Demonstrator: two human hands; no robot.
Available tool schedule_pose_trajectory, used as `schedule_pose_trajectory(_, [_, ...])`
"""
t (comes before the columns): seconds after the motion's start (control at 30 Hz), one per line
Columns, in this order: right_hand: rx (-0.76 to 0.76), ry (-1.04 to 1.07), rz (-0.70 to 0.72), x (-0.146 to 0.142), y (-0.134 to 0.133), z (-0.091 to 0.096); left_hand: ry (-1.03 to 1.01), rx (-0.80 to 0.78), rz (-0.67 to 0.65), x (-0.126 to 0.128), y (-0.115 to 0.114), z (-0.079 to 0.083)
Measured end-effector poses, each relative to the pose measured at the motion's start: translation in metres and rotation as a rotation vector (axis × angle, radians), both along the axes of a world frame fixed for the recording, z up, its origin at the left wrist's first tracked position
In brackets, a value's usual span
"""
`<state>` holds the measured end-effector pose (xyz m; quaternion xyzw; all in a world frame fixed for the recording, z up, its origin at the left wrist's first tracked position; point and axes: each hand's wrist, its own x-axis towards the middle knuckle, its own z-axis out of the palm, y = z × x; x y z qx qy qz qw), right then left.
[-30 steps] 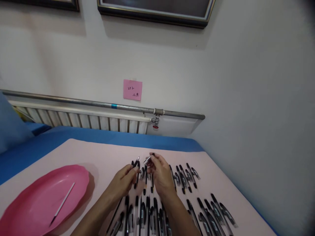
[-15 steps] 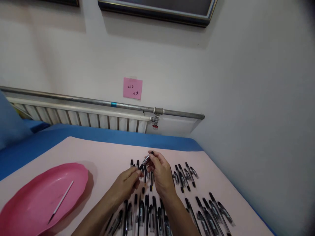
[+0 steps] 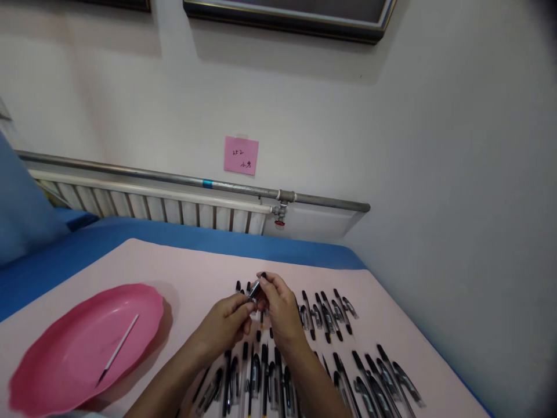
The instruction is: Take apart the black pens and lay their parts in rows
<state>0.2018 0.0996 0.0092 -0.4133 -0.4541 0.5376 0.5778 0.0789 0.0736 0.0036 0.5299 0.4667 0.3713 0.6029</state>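
Between my hands, above the pale pink mat (image 3: 187, 278), is a pen cap (image 3: 256, 288), clear with a black end, tilted up to the right. My left hand (image 3: 228, 319) pinches its lower end, where a dark piece is mostly covered by the fingers. My right hand (image 3: 281, 305) has its thumb and fingers closed on the upper end. Under and around both hands lie several black pen parts (image 3: 261, 377), clear barrels and caps, in rough rows. Some of these are hidden behind my wrists and forearms.
A pink scalloped tray (image 3: 56, 371) on the left holds a white stick with a dark tip (image 3: 117, 351). More pen parts (image 3: 326, 313) lie to the right. Beyond the blue table edge (image 3: 243, 247) are a radiator (image 3: 174, 212), a pipe and the wall.
The view has shifted slightly left, so everything sits further right in the picture. My hands have drawn a little closer together around the cap, and less of the dark piece shows.
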Motion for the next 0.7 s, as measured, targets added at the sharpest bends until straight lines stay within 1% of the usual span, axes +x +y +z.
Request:
schedule_pose_trajectory(0.13, [-0.012,0.009,0.022,-0.001,0.002,-0.005,0.056,0.058,0.037,0.000,0.000,-0.003])
schedule_pose_trajectory(0.3, [-0.021,0.000,0.042,-0.001,0.003,-0.010,0.069,0.041,0.050,0.001,-0.001,0.002])
schedule_pose_trajectory(0.5, [-0.026,-0.006,0.028,-0.007,0.002,-0.012,0.171,0.095,0.086,-0.001,0.000,0.004])
schedule_pose_trajectory(0.6, [-0.044,0.000,0.007,-0.008,0.003,-0.011,0.280,0.147,0.181,-0.012,-0.001,0.011])
schedule_pose_trajectory(0.7, [-0.064,-0.014,-0.022,-0.004,0.004,-0.009,0.440,0.170,0.358,-0.038,-0.010,0.022])
